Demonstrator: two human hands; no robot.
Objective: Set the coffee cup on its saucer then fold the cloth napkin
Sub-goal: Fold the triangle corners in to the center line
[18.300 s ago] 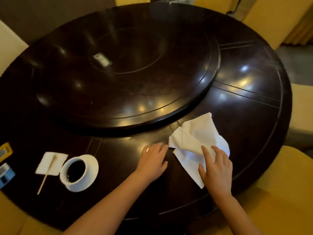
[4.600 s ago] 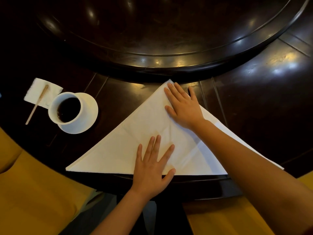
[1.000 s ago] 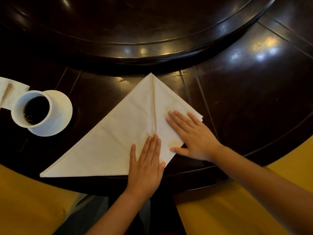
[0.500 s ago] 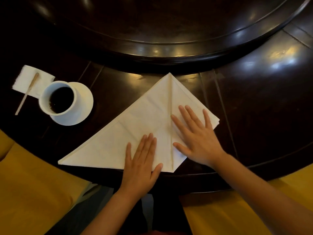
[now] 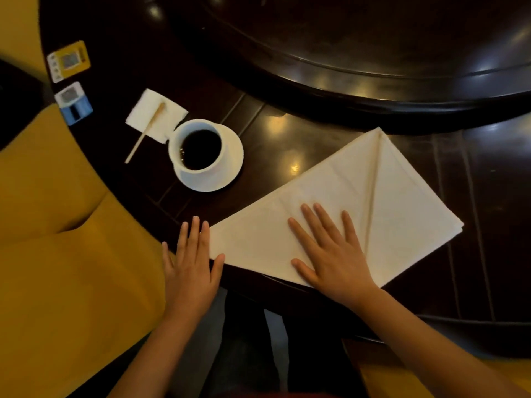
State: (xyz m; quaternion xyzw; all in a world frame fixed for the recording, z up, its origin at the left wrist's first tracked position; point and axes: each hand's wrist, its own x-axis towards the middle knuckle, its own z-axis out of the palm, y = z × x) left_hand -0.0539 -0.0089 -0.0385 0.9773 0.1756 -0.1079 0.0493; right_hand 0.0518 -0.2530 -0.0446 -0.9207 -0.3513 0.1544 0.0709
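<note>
Head view: the right hand [image 5: 333,254] lies flat, fingers spread, on the white folded cloth napkin [image 5: 396,202] on the dark round wooden table [image 5: 488,182]; the left hand [image 5: 191,268], flat and empty, touches the napkin's left tip, having left its middle half a second ago; the white coffee cup [image 5: 198,149] stands on its white saucer [image 5: 230,168], just left.

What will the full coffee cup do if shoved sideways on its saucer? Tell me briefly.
The coffee cup sits off-centre on its saucer, toward the left rim, so a shove could probably tip it off. The dark coffee stands fairly high, so it would likely slosh. The glossy table looks slick; the saucer may slide too.
</note>
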